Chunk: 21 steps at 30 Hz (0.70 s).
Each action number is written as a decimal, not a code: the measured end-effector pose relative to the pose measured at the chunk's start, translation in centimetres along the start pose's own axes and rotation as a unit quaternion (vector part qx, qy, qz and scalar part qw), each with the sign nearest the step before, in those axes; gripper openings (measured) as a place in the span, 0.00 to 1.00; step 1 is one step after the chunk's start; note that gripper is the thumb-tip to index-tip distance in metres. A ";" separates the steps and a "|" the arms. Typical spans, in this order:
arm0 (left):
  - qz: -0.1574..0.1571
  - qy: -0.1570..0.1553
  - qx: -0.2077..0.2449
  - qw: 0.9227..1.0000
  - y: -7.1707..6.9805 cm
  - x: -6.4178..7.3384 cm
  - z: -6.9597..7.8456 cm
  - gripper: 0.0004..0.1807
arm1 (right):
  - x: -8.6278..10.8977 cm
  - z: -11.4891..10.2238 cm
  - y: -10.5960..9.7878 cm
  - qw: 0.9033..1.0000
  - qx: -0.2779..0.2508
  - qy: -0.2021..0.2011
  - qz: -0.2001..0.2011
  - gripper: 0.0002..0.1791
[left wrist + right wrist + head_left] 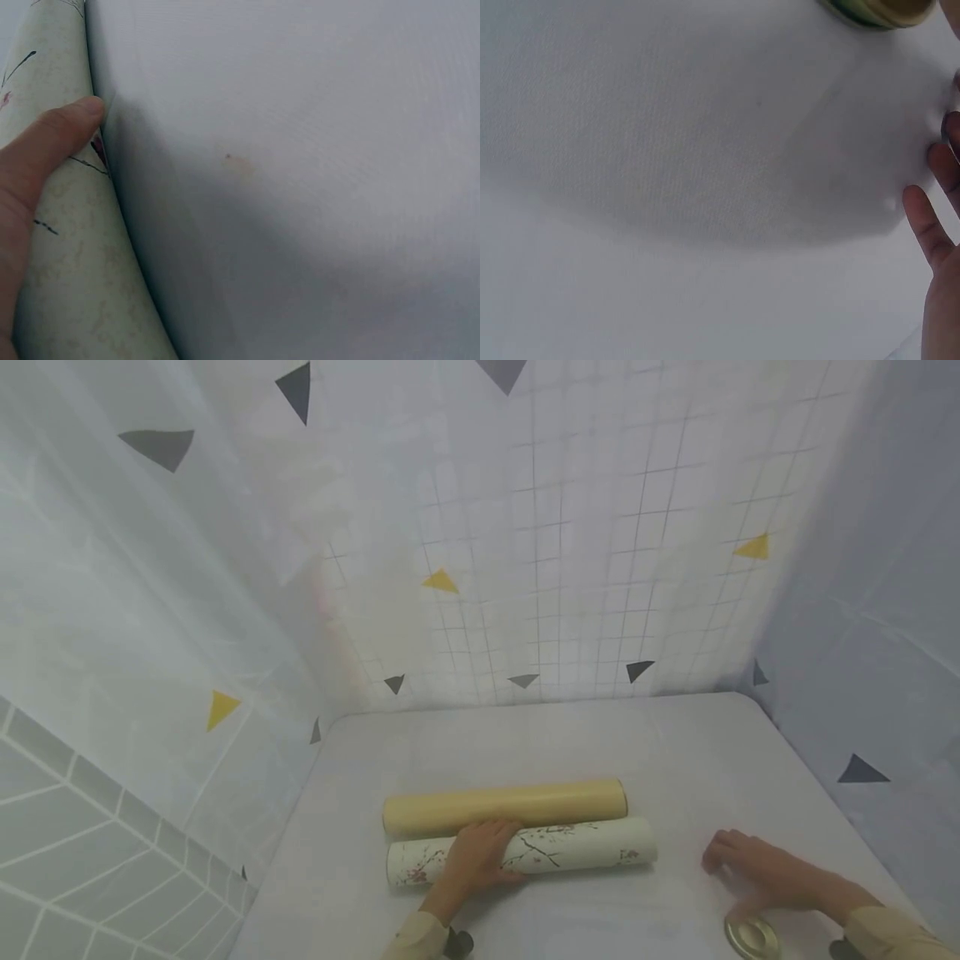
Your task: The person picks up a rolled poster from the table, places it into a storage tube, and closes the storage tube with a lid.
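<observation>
A white wallpaper roll printed with dark branches and reddish blossoms lies across the white table. My left hand grips it left of its middle, fingers over the top and thumb on the near side. In the left wrist view the thumb presses along the printed surface. Just behind lies a plain yellow roll, close alongside. On the right, my right hand holds nothing, its fingers loosely bent. A gold-green ring-shaped roll, like tape, is beside its thumb; part of it shows in the right wrist view.
A wall with grid lines and coloured triangles rises behind the table's back edge. Another pale wall stands close along the right side. Pale tiles with white joints are at the lower left.
</observation>
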<state>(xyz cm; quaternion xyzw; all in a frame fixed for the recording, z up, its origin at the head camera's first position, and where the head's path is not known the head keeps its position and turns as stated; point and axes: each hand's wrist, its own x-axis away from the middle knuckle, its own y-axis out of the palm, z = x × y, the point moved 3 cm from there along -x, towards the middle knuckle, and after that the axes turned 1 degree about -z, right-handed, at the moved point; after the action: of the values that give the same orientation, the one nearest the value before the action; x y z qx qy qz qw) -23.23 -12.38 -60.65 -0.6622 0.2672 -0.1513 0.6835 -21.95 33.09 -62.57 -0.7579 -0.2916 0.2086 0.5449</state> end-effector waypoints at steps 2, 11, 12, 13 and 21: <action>0.003 0.000 0.000 1.000 0.1 0.0 0.0 0.47 | -0.1 0.2 0.1 1.000 -0.004 0.003 0.005 0.29; 0.002 0.002 0.002 1.000 0.2 0.1 0.0 0.47 | -1.6 0.8 0.3 0.981 -0.037 0.177 -0.070 0.21; 0.004 0.003 0.003 1.000 0.2 0.1 0.0 0.47 | -1.8 0.8 0.3 0.978 -0.038 0.191 -0.071 0.21; 0.006 0.003 0.003 1.000 0.1 0.1 0.1 0.47 | -2.0 0.7 0.2 0.976 -0.038 0.201 -0.071 0.20; 0.004 0.004 -0.006 1.000 0.0 0.0 0.1 0.47 | -2.6 -0.3 -0.2 0.980 -0.019 0.197 -0.024 0.07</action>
<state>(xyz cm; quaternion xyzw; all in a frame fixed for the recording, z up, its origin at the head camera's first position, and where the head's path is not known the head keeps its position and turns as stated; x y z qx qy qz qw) -23.14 -12.33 -60.67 -0.6646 0.2729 -0.1497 0.6793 -23.71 31.17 -62.30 -0.7871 -0.2005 0.0368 0.5822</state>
